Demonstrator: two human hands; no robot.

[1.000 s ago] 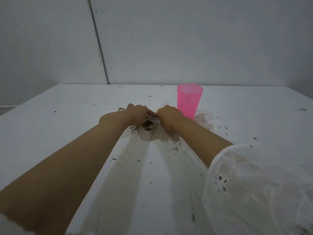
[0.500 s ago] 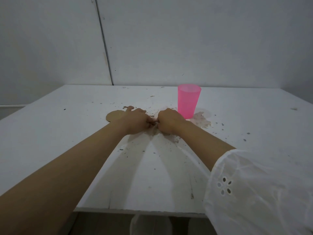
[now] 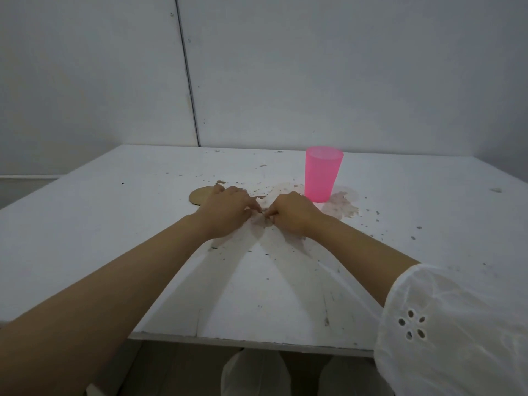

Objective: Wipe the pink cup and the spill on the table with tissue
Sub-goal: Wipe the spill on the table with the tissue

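A pink cup (image 3: 323, 176) stands upright on the white table (image 3: 114, 224), just behind my right hand. A brownish spill (image 3: 341, 207) spreads around the cup's base and toward the hands. My left hand (image 3: 227, 211) and my right hand (image 3: 291, 214) lie knuckles up, side by side on the table. Both pinch a small white tissue (image 3: 262, 202) between their fingertips; most of the tissue is hidden under the fingers. A wet smear (image 3: 258, 232) shows on the table beneath the hands.
A flat tan round disc (image 3: 200, 195) lies behind my left hand. Dark specks are scattered over the table, mostly right of the cup. The table's near edge (image 3: 257, 341) runs below my forearms, with my knees under it. A grey wall stands behind.
Both hands have slid toward me a little with the tissue, uncovering the tan disc and more of the spill near the cup. The view has tilted so the table's near edge shows.
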